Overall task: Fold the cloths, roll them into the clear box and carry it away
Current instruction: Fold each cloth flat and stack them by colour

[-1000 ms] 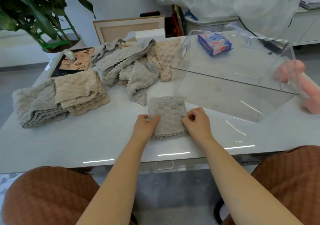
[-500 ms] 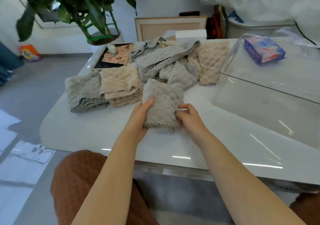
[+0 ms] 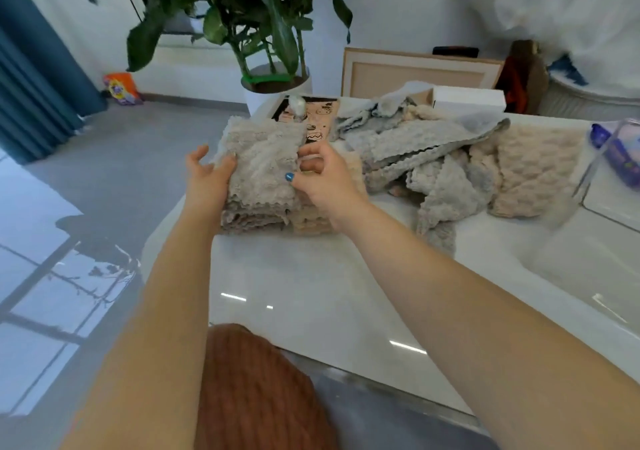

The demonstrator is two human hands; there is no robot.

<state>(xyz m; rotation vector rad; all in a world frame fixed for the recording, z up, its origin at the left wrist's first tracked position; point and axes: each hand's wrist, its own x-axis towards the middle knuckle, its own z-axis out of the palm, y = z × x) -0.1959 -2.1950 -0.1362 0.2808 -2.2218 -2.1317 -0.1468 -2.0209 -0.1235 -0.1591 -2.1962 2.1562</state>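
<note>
Head view: folded grey cloth point(image 3: 259, 165) held over the stack point(image 3: 256, 217) at the left edge of the table point(image 3: 311, 276); right hand point(image 3: 325, 183) pinches it, left hand point(image 3: 207, 183) splayed, thumb on it. Risk: an off-centre drop slides the pile off that edge.

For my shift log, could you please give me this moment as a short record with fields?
Held cloth: folded grey cloth, over the grey stack
Left hand: thumb on its left edge, fingers spread
Right hand: pinches its right edge
Unfolded pile: right of the grey stack, grey and beige mixed
Clear box: far right, partly out of view
Surface: white table
</note>
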